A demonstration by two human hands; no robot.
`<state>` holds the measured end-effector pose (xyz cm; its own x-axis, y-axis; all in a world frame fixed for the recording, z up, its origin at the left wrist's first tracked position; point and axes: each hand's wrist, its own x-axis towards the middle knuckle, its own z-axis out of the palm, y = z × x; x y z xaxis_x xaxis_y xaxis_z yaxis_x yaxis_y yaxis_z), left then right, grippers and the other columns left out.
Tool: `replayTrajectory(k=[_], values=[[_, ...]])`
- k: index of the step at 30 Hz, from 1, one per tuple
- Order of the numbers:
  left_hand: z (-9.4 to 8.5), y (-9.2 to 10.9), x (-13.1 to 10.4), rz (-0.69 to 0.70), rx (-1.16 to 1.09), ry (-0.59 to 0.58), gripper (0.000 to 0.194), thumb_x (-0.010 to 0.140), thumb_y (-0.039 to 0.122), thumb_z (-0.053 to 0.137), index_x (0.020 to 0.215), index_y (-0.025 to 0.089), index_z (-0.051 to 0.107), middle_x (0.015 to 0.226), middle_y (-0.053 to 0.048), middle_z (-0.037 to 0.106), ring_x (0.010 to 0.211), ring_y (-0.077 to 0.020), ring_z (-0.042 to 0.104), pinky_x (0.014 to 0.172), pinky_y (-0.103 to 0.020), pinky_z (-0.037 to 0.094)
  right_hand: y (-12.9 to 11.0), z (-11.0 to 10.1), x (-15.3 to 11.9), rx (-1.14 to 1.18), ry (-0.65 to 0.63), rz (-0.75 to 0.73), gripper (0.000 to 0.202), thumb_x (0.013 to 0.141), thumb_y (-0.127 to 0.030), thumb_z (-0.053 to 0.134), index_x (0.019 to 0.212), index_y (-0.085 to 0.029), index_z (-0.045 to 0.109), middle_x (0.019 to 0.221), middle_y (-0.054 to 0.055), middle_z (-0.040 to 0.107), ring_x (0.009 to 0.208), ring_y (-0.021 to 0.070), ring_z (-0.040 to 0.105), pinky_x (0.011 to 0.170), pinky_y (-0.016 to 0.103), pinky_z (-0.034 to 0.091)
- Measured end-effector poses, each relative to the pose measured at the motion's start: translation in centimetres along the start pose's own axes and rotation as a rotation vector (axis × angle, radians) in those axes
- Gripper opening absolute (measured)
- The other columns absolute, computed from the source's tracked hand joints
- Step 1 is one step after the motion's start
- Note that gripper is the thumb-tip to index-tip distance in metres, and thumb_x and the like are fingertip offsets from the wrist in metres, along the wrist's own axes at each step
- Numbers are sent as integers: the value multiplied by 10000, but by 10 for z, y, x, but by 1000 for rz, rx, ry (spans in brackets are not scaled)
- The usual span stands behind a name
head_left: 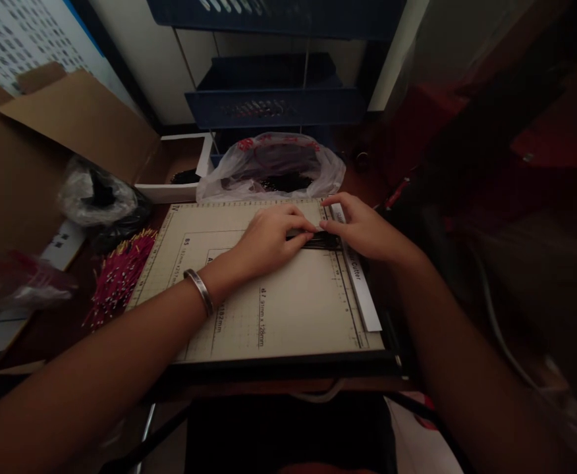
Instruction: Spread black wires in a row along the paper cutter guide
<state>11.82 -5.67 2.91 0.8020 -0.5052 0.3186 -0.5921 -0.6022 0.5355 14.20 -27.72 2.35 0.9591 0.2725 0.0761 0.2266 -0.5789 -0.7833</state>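
Note:
A cream paper cutter board (298, 296) with printed grid lines and size marks lies in front of me. My left hand (273, 240), with a metal bangle at the wrist, is closed on a bundle of thin black strands (322, 241) near the board's upper right part. The strands lie crosswise and reach the white strip (360, 289) along the cutter's right side. My right hand (360, 227) is at the strip's upper end, thumb and forefinger apart, its thumb tip close to the strands.
Behind the board are a clear plastic bag (273, 164) with dark pieces and an open cardboard box (167, 191). Pink strands with yellow tips (123, 273) lie left of the board. A blue rack (273, 108) stands at the back.

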Motion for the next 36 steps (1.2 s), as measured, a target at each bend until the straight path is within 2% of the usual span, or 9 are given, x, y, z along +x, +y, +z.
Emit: replayTrajectory(k=[7, 16, 20, 24, 27, 30, 33, 36], values=[[-1, 0, 2, -28, -7, 9, 79, 959, 194, 709, 986, 188, 783, 1046, -56, 759, 1015, -220, 683, 953, -375, 510, -4, 3, -2, -34, 18, 9, 616, 788, -388, 731, 1349, -165, 612, 1372, 128, 643, 1291, 308, 605, 1196, 502, 447], [0, -1, 2, -21, 8, 0, 71, 955, 187, 693, 932, 195, 759, 1021, -45, 758, 993, -208, 682, 934, -364, 508, 3, 3, 2, 17, 8, 9, 614, 752, -308, 672, 1349, -181, 612, 1372, 105, 654, 1241, 298, 633, 1155, 506, 479], [2, -3, 2, -17, 8, 2, 69, 947, 176, 697, 936, 197, 763, 1032, -45, 758, 986, -205, 682, 923, -362, 506, 2, 2, 2, 43, -8, 52, 582, 774, -278, 655, 1345, -180, 611, 1329, 103, 670, 1188, 281, 652, 1127, 497, 500], [2, -3, 1, -15, 4, 7, 70, 946, 166, 699, 943, 191, 764, 1023, -48, 756, 994, -208, 677, 936, -367, 504, -1, -3, 3, 149, -36, 74, 553, 802, -213, 596, 1353, -173, 603, 1409, 101, 639, 1318, 272, 609, 1224, 487, 437], [2, -2, 1, -16, 7, 12, 64, 949, 180, 702, 945, 196, 764, 1024, -50, 754, 1014, -218, 672, 962, -383, 500, -1, -8, 3, 221, -109, 64, 649, 777, -182, 619, 1422, -179, 551, 1502, 96, 586, 1436, 271, 540, 1284, 481, 387], [1, -2, 2, -7, 7, 6, 68, 954, 181, 697, 941, 198, 761, 1029, -49, 754, 1015, -219, 676, 963, -382, 503, 1, -12, 2, 285, -197, 58, 776, 782, -221, 673, 1525, -168, 458, 1575, 115, 526, 1491, 275, 496, 1304, 476, 375], [1, -2, 2, 4, 6, 0, 58, 956, 183, 699, 943, 194, 754, 1037, -51, 756, 1009, -217, 681, 952, -378, 504, 4, -12, 1, 291, -216, 20, 866, 767, -268, 748, 1561, -194, 411, 1634, 114, 463, 1521, 289, 469, 1313, 484, 374], [0, -1, 2, 1, 5, 2, 52, 956, 184, 706, 940, 193, 754, 1027, -51, 757, 1002, -218, 680, 945, -377, 501, 7, -12, 1, 273, -226, -8, 886, 732, -225, 770, 1546, -226, 420, 1638, 98, 460, 1524, 295, 470, 1314, 501, 379]])
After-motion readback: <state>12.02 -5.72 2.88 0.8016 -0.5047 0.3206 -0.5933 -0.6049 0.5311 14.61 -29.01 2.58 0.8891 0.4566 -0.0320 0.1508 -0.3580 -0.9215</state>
